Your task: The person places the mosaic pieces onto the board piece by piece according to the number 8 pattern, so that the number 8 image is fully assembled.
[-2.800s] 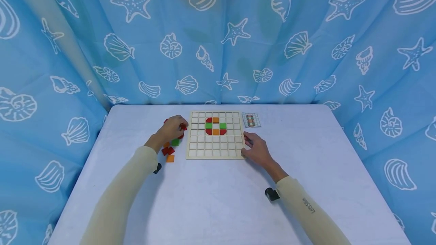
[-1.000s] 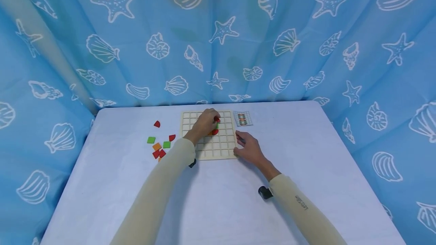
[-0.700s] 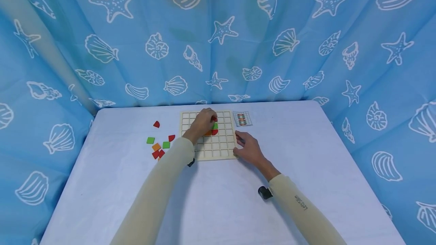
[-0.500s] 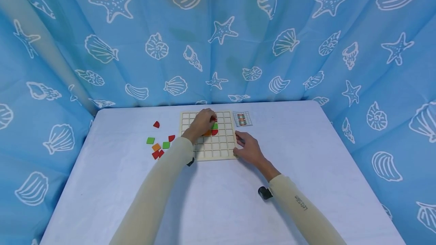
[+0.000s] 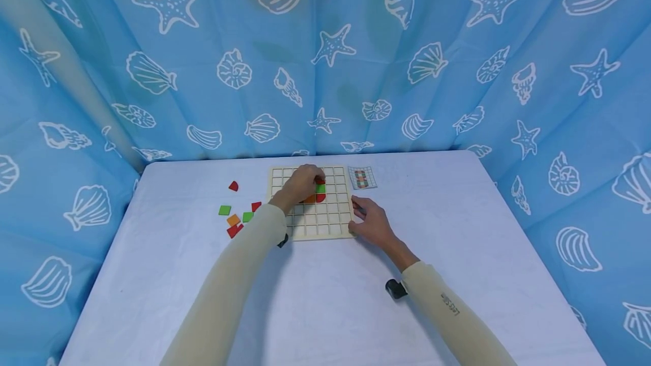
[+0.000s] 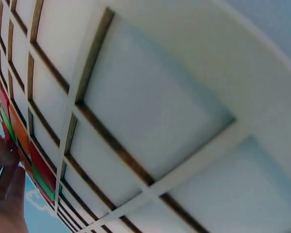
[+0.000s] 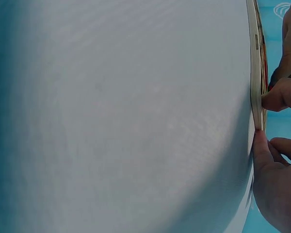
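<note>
A pale wooden grid board point(image 5: 325, 225) lies on the table, its raised ribs close up in the left wrist view. My left hand point(image 5: 300, 182) is over its upper middle, pinching a red rounded tile point(image 5: 320, 181) at a cell above a green tile point(image 5: 320, 188). Below the green one sits another red tile point(image 5: 321, 198), with an orange tile point(image 5: 309, 199) beside it. The hand hides the tiles further left. My right hand point(image 5: 375, 222) grips the board's right edge; in the right wrist view, its fingers point(image 7: 281, 94) and thumb meet that edge.
Left of the board lie loose tiles, among them a red one point(image 5: 233, 186), a green one point(image 5: 225, 210) and an orange one point(image 5: 233, 219); my left sleeve partly covers this group. A small pattern card point(image 5: 362, 177) is beyond the board's top right. A blue shell-print curtain point(image 5: 325, 89) surrounds the table.
My left hand has come from the loose tiles rightward onto the board, bringing a red tile; lately it shifts only slightly. The right hand stays at the board's edge. The head view has turned slightly.
</note>
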The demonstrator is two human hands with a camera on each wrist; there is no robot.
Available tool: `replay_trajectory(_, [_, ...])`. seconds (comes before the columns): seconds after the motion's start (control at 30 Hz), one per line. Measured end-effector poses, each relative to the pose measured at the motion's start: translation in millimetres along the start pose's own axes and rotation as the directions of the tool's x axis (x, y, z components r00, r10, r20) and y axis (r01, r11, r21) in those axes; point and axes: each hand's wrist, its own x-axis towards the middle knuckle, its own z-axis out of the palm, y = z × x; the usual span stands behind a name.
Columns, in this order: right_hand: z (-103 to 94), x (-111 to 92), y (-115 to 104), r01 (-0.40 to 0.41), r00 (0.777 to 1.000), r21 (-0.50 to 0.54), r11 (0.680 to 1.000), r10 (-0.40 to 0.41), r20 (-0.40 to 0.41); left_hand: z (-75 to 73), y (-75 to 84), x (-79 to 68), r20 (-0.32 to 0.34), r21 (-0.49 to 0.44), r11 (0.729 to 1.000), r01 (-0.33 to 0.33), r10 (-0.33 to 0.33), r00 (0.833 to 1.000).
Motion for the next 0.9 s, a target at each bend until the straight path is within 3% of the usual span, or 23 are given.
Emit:
replay_trajectory(0.27, [0.5, -0.7, 1.6, 0.002, 1.0, 0.008, 1.0, -0.002, 0.0, -5.0, -3.3, -2.2, 0.04, -0.031, 0.999, -0.038, 0.039, 0.998])
replay_trajectory(0.47, [1.0, -1.3, 0.8, 0.007, 1.0, 0.009, 1.0, -0.007, 0.002, -2.8, -7.4, -0.4, 0.014, -0.035, 0.998, -0.043, 0.044, 0.999])
replay_trajectory(0.9, [0.3, -0.1, 0.8, -0.012, 1.0, -0.004, 1.0, 0.012, 0.001, 1.6, -0.7, 1.8, -0.055, -0.088, 0.996, 0.029, -0.034, 0.998])
